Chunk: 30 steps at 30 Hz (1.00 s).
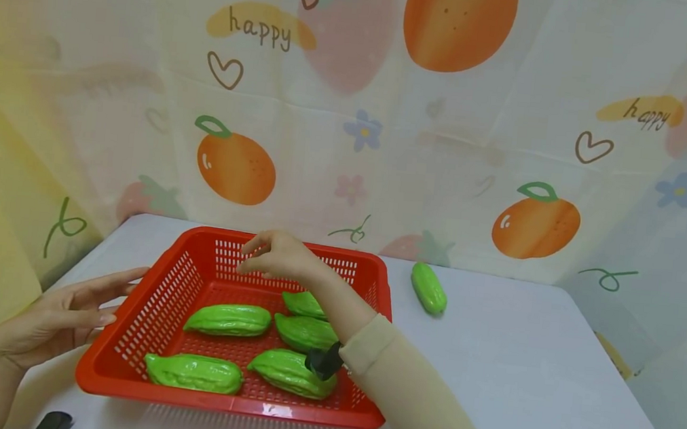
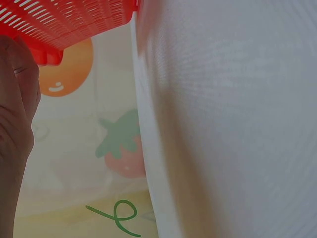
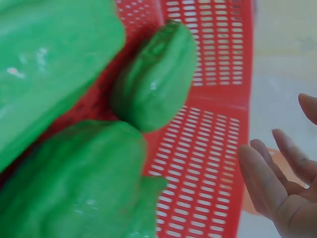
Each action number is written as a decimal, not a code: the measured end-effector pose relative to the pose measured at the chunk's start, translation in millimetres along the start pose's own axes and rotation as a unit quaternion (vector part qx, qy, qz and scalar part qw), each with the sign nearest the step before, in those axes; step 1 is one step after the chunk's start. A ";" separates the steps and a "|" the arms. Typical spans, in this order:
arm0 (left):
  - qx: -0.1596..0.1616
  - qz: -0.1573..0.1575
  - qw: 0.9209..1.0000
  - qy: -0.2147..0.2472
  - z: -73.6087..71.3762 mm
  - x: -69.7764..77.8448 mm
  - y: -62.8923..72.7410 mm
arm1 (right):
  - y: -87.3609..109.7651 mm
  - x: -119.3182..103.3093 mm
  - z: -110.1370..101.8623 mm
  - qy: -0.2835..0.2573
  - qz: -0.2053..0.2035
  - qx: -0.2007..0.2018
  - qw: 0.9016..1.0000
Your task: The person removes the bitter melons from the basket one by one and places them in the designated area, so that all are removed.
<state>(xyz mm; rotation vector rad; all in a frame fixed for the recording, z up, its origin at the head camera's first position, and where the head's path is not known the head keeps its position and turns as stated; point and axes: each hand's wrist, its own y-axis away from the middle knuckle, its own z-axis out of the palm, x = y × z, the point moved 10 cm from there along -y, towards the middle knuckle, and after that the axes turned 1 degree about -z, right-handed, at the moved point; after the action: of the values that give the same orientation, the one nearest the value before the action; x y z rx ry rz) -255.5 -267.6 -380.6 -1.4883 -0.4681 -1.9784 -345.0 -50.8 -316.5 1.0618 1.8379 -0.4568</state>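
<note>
Item: one red slotted basket (image 1: 229, 403), standing on the counter (image 1: 520, 366), my left hand (image 1: 58, 319) laying fairly straight fingers against its left rim, not wrapped round it. Item: five green gourds (image 1: 228, 319), ribbed and glossy, lying in the basket, two of them along the front. Item: one lone green gourd (image 1: 428, 289), outside, near the basket's back right corner. Item: my right hand (image 1: 275, 256), above the back of the basket, fingers loosely bent, nothing held. Handling, by my judgement: gourds stiff and light (moulded plastic, perhaps), somewhat slippery, best taken round the thick middle rather than the tapered tip; basket light and slightly springy, best held by its rim.
</note>
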 end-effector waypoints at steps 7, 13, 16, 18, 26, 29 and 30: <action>0.001 0.002 1.000 -0.009 -2.1 -0.4 -0.3 | -1.3 13.2 13.7 0.020 0.025 -0.038 0.999; -0.003 0.006 1.000 0.003 -1.9 -0.9 0.3 | -2.2 20.1 24.1 0.037 0.034 -0.057 0.997; 0.004 0.004 1.000 0.004 -2.9 -1.6 0.4 | -3.4 23.2 27.7 0.046 0.037 -0.063 0.996; 0.010 0.001 1.000 0.002 -3.9 -2.3 0.5 | -3.7 24.4 29.2 0.050 0.036 -0.066 0.996; 0.000 -0.001 1.000 0.014 -2.4 -2.4 0.1 | -1.7 25.5 36.6 0.071 0.031 -0.094 0.993; -0.001 0.000 1.000 0.014 -2.1 -2.1 0.0 | -1.5 26.5 39.9 0.079 0.030 -0.106 0.991; 0.000 0.000 1.000 0.014 -2.2 -2.0 0.1 | -1.7 27.1 41.4 0.079 0.030 -0.111 0.990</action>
<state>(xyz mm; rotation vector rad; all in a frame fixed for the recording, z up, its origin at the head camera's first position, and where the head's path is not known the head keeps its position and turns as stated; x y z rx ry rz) -256.7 -268.5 -383.1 -1.4590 -0.4552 -1.9971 -329.3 -67.1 -360.5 1.0185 1.9378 -0.1309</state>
